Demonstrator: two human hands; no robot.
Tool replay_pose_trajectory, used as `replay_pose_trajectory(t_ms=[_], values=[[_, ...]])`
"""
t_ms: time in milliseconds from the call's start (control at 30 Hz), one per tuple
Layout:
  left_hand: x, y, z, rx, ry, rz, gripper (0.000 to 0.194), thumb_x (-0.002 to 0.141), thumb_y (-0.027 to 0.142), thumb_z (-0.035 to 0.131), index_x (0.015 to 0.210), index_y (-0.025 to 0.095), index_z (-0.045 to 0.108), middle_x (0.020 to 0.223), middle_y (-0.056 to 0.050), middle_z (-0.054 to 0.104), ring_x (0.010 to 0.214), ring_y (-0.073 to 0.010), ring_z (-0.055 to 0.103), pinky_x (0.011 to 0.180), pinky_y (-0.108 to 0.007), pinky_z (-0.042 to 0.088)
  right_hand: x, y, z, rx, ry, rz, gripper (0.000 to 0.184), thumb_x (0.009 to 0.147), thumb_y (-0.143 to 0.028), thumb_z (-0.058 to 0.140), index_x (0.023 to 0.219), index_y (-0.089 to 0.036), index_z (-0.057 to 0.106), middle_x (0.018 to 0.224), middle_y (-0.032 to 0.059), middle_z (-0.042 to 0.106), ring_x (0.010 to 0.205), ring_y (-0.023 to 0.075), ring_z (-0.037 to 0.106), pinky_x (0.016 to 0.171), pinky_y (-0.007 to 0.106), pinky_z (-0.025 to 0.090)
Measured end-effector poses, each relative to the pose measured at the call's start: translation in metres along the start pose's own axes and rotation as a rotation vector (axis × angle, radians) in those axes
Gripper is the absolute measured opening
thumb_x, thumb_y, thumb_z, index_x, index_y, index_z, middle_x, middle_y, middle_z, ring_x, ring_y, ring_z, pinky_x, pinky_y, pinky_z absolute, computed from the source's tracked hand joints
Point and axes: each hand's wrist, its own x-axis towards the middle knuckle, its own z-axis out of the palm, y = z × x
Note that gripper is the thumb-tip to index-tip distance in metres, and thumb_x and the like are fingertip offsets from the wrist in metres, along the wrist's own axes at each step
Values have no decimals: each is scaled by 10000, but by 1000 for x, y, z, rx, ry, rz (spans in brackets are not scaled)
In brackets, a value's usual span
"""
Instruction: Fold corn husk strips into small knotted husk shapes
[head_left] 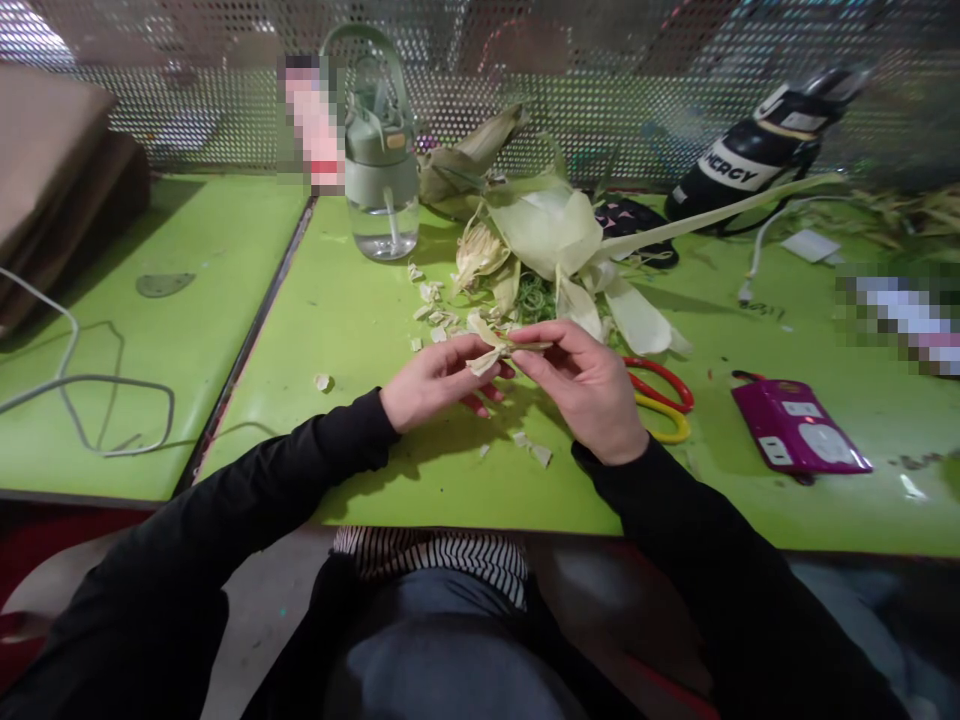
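Between my two hands, above the front middle of the green table, is a small piece made of pale corn husk strips on a thin stem (pixel 491 352). My left hand (pixel 435 382) supports the husk end with its fingers, thumb in front. With thumb and fingertips my right hand (pixel 589 385) pinches the stem end. Small cut husk bits (pixel 439 318) lie scattered behind my left hand, and a few more husk scraps (pixel 536 452) lie nearer the table's front edge. Beside my right hand are scissor handles, red and yellow (pixel 661 432); their blades are hidden.
Behind the hands is a heap of corn husks (pixel 551 225) with green strings (pixel 535 297). A clear-based bottle (pixel 382 190) and a black bottle (pixel 739 160) stand near the perforated metal screen (pixel 487 80). A purple socket block (pixel 802 428) lies right; a grey cable (pixel 112 378) lies left.
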Motion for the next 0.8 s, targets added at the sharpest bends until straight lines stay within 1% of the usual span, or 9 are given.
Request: replay_pose_trajectory(t_ms=[67,133,300,467,567,600,667,733,800], values=[[-1,1,-2,17,-46,6,271,915,358,646,1038,118,623,1016,-97,700,801,-118,679,687,-237,568,0,-2,-1,6,-3,-9,183,856,-330,739,1010,-235,713,1049,29,725,904,168,682,877,348,568],[0,1,-3,37,-68,28,315,904,421,657,1010,126,637,941,-73,695,788,-113,656,704,-239,558,1,-5,-3,23,-9,-3,217,855,-336,741,1047,-243,698,1046,25,719,905,166,677,872,340,568],[2,-1,-4,96,-88,159,392,856,525,691,919,143,632,778,-8,630,670,-89,588,672,-235,517,2,-8,-8,45,-97,83,284,881,-445,702,1072,-235,677,880,5,671,782,142,629,732,285,545],[1,-3,-2,236,-138,185,436,901,573,604,832,142,586,693,10,553,625,-88,525,624,-235,462,2,-6,-9,49,-50,59,233,847,-389,756,1010,-239,684,808,-23,635,743,120,600,697,251,510],[0,-3,0,312,-144,207,479,911,613,555,788,150,564,665,20,509,607,-85,479,598,-233,432,2,-5,-7,155,-83,136,307,833,-410,767,1079,-247,683,839,-23,657,765,125,619,722,263,521],[0,-2,0,332,-140,209,490,911,623,545,775,152,556,663,20,503,605,-85,470,594,-234,425,2,-6,-7,176,-118,167,296,838,-425,758,1063,-243,693,850,-18,670,770,128,625,730,270,524],[-1,-2,1,363,-130,214,501,913,631,533,760,155,546,658,20,497,602,-85,458,590,-234,416,2,-7,-6,174,-171,187,229,852,-437,739,951,-231,721,859,-7,693,782,135,638,757,282,530],[-1,-1,1,390,-117,225,497,915,630,529,767,156,547,656,24,483,598,-83,443,582,-230,403,1,-8,-6,145,-161,146,196,852,-422,741,845,-226,727,857,-2,707,799,142,650,792,290,534],[-1,0,1,422,-103,235,496,917,631,523,770,158,549,656,29,466,595,-84,429,572,-227,390,1,-9,-5,117,-123,97,187,851,-417,743,818,-234,726,845,-2,711,806,150,656,807,301,539]])
